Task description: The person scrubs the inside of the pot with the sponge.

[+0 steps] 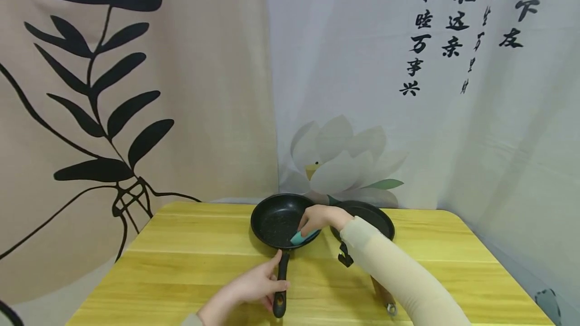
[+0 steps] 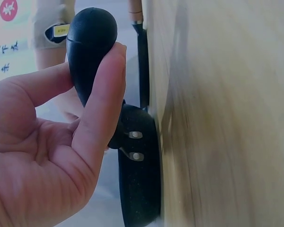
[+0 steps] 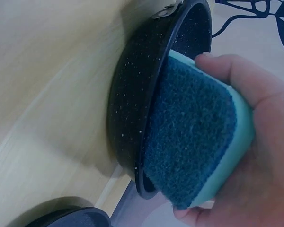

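A black speckled frying pan (image 1: 276, 220) is on the wooden table, its handle (image 1: 282, 286) pointing toward me. My left hand (image 1: 256, 281) holds that handle between thumb and fingers, which the left wrist view shows close up (image 2: 92, 47). In my right hand (image 1: 319, 217) is a sponge (image 1: 301, 237), gripped at the pan's right rim. The right wrist view shows the sponge's dark blue-green scouring face (image 3: 194, 132) and a paler turquoise body, partly inside the pan (image 3: 132, 99). My right fingers behind the sponge are mostly hidden.
A second, shallower black pan (image 1: 369, 214) lies on the right, partly behind my right forearm; its brown handle (image 1: 382, 293) points toward me. The wooden table (image 1: 190, 250) ends at a printed curtain (image 1: 217, 89) behind. A black band with a yellow label (image 1: 345, 255) is at my right wrist.
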Demonstrator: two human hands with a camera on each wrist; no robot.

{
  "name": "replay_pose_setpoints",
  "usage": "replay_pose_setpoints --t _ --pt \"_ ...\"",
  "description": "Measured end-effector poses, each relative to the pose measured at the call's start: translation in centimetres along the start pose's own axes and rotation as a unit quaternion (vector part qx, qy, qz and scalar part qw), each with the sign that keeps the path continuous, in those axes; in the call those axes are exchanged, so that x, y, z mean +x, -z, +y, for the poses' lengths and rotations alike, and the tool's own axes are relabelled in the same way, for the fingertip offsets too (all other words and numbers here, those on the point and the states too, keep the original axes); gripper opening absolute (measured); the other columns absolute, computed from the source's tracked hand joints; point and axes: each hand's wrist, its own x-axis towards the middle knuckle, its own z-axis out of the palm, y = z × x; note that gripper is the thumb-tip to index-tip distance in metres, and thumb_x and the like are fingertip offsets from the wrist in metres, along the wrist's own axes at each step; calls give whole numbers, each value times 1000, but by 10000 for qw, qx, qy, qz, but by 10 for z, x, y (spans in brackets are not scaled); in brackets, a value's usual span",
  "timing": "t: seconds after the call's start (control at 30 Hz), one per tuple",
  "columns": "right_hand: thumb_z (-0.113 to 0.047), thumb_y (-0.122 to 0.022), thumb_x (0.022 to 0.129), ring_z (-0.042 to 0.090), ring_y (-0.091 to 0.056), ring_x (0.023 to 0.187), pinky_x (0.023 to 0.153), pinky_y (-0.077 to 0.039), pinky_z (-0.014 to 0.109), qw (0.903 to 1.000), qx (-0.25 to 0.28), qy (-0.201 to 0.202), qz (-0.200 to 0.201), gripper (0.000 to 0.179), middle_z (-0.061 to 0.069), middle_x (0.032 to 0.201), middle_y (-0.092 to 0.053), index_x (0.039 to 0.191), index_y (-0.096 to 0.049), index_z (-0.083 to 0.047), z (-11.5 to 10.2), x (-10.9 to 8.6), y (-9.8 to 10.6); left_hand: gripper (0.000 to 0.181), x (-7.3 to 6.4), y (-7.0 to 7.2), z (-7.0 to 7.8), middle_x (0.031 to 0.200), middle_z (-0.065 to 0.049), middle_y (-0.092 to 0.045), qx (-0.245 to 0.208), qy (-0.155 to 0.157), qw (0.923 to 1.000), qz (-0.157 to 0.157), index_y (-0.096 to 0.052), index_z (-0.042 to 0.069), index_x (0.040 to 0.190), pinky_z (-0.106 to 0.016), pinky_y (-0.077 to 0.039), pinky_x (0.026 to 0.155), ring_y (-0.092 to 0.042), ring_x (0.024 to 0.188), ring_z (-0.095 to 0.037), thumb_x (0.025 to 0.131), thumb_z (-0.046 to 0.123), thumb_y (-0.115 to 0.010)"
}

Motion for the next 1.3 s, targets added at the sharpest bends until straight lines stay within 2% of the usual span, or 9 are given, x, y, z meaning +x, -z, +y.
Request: replay_pose_setpoints --t 0.27,0.67,0.8,1.03,1.2,1.3 --pt "-38 -67 89 11 -62 103 88 -52 31 9998 36 121 -171 27 -11 111 -68 110 -75 -23 -7 3 4 84 0 3 2 77 -9 -67 60 -44 9999 -85 -1 -7 152 -41 -57 52 -62 53 -19 97 15 -61" --pt "-43 -64 90 12 -60 108 91 -50 33 9983 430 268 -291 31 -9 116 -66 112 -74 -24 -13 11 3 85 1 3 3 75 -10 -65 81 -50 9999 -37 0 -7 152 -40 -57 52 -61 52 -18 97 15 -61" --pt "-43 -63 90 12 -61 108 91 -51 31 9977 500 373 -276 33 -7 117 -67 113 -74 -21 -14 14 1 84 2 2 2 74 -10 -64 60 -40 10000 -18 -1 -7 152 -41 -57 52 -62 53 -20 97 14 -61" --pt "-44 -62 91 12 -61 107 90 -51 32 9977 575 304 -177 36 -6 116 -67 114 -73 -19 -17 14 -1 84 1 2 1 75 -11 -65 -2 39 10000 -9 -1 -6 152 -41 -57 53 -63 54 -19 97 14 -61" --pt "-39 -60 94 13 -61 107 90 -51 32 9950 916 382 -48 32 -4 116 -67 113 -74 -18 -22 13 -5 84 1 1 0 76 -11 -65 -10 34 10000 -37 -1 -6 152 -42 -57 53 -62 54 -19 97 14 -60" --pt "-38 -59 94 11 -61 101 87 -51 30 9931 1096 422 8 30 -4 114 -68 111 -75 -18 -23 14 -8 83 0 0 -1 77 -10 -65 -11 20 10000 -69 -1 -6 152 -42 -58 53 -62 54 -20 97 14 -60"
